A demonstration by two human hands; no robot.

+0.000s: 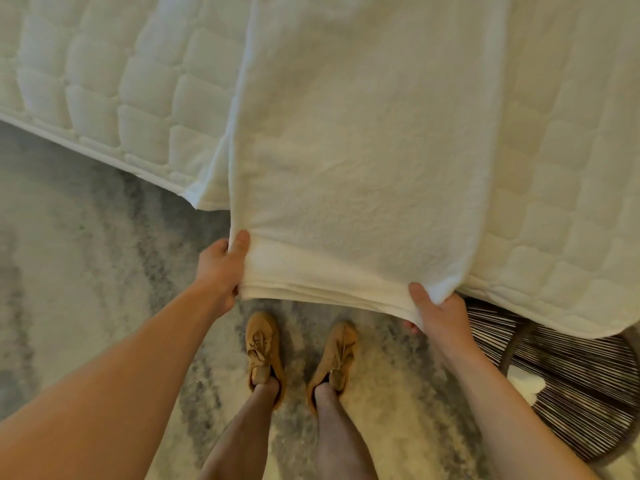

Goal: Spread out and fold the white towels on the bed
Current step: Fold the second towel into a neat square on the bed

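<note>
The white towel [363, 150] runs away from both hands across the mattress [104, 81]. Its near hem is pulled off the bed's corner and hangs in a shallow sag between the two grips. The left hand [221, 268] pinches the left corner, thumb on top and fingers curled under. The right hand [438, 315] clamps the right corner the same way.

Several edges stack at that hem, so the towel looks already doubled (though I cannot count the layers). Just beyond the left hand a loose flap [207, 178] droops off the bed edge.

To do this step well, draw the hands apart until the sag goes, then carry both corners forward at an even height so the layers stay aligned. That flap would likely need squaring first.

Below the right hand sits a woven chair [571, 393], and a mottled rug [86, 254] lies under both arms.
</note>
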